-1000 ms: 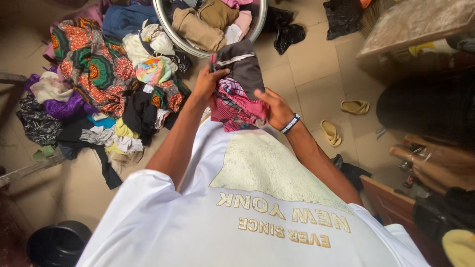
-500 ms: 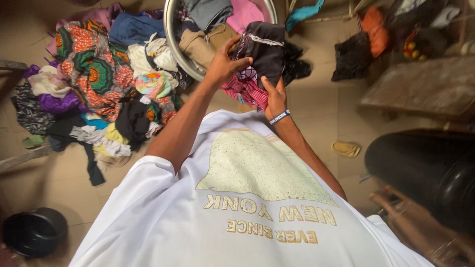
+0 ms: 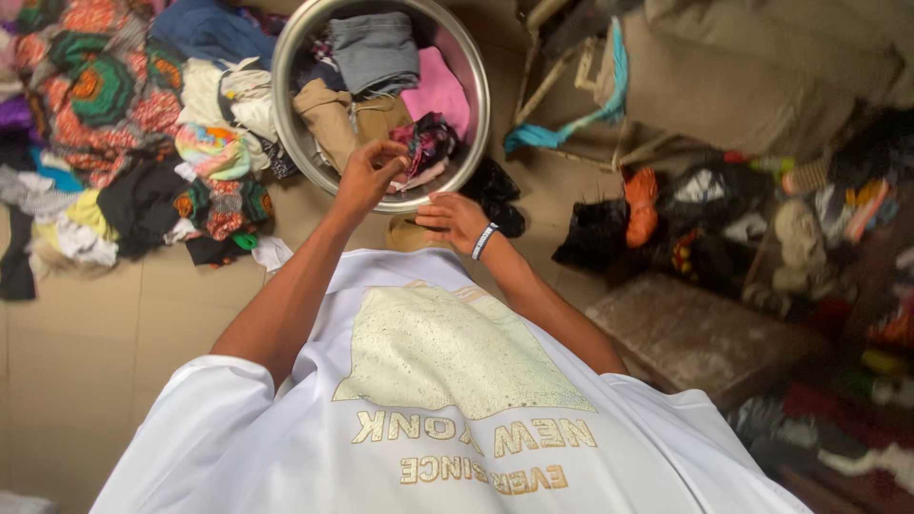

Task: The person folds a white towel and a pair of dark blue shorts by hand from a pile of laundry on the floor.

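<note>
Hands (image 3: 367, 173) (image 3: 451, 217) hover empty (fingers loose) over metal basin (image 3: 286, 143) of clothes (image 3: 426, 145).

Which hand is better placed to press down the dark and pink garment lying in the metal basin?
Probably the left hand: it hangs over the basin's rim, close beside the dark and pink garment. The right hand is open, outside the rim.

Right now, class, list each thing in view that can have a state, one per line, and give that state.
Round metal basin: filled with folded clothes.
Dark-and-pink patterned cloth: lying bundled in the basin, not held.
Left hand: empty, fingers curled over the basin's rim.
Right hand: open, empty.
Heap of mixed clothes: loose and unfolded on the floor.
</note>
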